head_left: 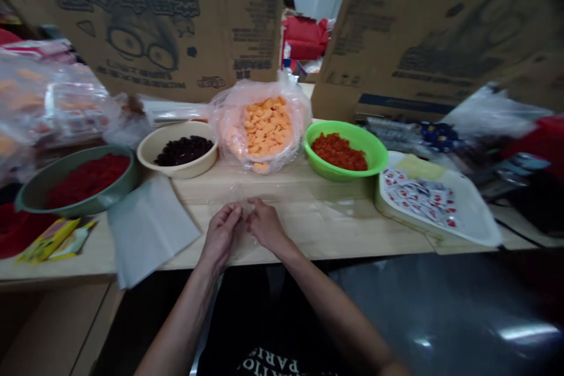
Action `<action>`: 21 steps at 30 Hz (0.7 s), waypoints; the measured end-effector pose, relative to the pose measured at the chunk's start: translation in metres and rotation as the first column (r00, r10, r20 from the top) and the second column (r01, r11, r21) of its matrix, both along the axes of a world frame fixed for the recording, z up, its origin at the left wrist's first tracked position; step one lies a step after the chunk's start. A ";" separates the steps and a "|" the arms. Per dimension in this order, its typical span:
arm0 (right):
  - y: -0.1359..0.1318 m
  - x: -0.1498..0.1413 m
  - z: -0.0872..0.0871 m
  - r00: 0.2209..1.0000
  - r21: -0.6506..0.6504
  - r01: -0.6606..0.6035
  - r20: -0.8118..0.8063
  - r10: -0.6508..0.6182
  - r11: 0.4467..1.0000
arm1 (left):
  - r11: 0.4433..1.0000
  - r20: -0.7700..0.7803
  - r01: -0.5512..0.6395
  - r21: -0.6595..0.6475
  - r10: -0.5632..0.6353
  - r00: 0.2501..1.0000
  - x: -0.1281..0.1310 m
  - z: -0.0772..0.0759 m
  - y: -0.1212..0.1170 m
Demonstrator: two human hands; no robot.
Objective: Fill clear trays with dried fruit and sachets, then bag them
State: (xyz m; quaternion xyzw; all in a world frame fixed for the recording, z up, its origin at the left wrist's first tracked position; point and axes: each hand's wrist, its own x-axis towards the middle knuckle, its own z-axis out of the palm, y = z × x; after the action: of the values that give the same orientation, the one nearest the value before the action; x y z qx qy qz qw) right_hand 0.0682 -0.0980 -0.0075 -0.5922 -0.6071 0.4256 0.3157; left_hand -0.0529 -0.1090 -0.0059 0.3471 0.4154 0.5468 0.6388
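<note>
My left hand (221, 234) and my right hand (264, 226) meet at the near edge of the wooden table (335, 223), fingertips together. Both pinch a thin clear plastic bag (247, 202) that lies flat on the wood in front of them. Just beyond stand a bowl of orange pieces wrapped in clear plastic (264, 126), a cream bowl of dark dried fruit (180, 150) and a green bowl of red pieces (346, 150).
A grey-green bowl of red bits (79, 179) sits at the left, beside a stack of pale sheets (147, 229) overhanging the edge. A white tray of small red-and-white packets (434, 202) is at the right. Cardboard boxes (154, 17) wall the back.
</note>
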 end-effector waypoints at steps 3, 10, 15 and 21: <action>-0.004 0.020 0.002 0.987 0.079 -0.034 0.161 0.021 0.996 | 0.993 -0.234 0.036 0.111 -0.009 0.972 0.011 -0.005 -0.005; -0.030 0.176 0.015 0.721 0.046 0.350 0.625 -0.301 0.936 | 0.976 -0.540 -0.124 0.177 0.202 0.817 0.044 -0.020 -0.018; -0.045 0.237 0.008 0.458 -0.001 0.646 0.801 -0.386 0.763 | 0.995 -0.541 0.011 -0.104 -0.066 0.838 0.108 -0.029 -0.008; -0.035 0.210 -0.009 0.549 0.045 0.624 0.685 -0.478 0.780 | 0.970 -0.414 0.007 -0.243 -0.110 0.903 0.162 -0.017 0.003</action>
State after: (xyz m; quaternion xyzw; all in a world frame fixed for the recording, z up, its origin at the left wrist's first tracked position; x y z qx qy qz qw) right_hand 0.2787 -0.1334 -0.0168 -0.8924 -0.4125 0.1243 0.1339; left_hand 0.1095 -0.1055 -0.0224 0.3921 0.5955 0.3852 0.5859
